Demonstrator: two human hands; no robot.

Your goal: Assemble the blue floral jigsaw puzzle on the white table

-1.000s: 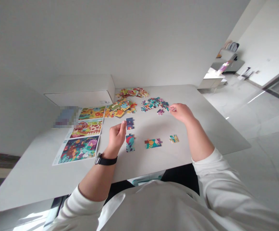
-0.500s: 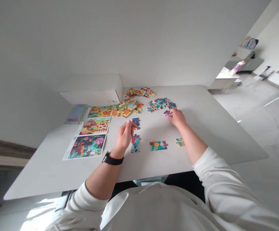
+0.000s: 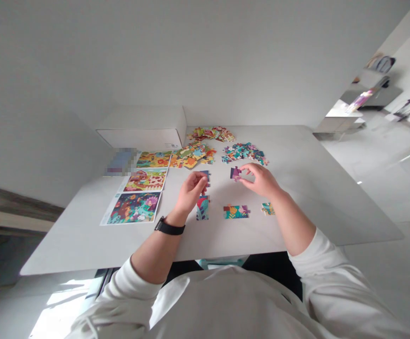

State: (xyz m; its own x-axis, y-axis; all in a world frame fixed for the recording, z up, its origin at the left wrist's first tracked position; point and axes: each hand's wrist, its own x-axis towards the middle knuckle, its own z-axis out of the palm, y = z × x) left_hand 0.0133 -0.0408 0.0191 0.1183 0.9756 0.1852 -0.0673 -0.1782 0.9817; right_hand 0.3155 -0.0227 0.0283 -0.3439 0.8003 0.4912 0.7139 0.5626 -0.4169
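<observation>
the pale desk [image 3: 307, 207] carries a white cardboard box [image 3: 143, 139] at its far left corner, three puzzle picture sheets [image 3: 133, 207] along its left edge, and loose jigsaw pieces [image 3: 245, 153] heaped near the far edge.

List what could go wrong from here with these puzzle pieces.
The purple piece is pinched at the right hand's fingertips, so it might slip into the teal pile nearby. The left hand hangs close over the blue piece and the leaf piece, so a brush could knock them out of line. The loose piles also lie close together, so pieces might mix.
</observation>
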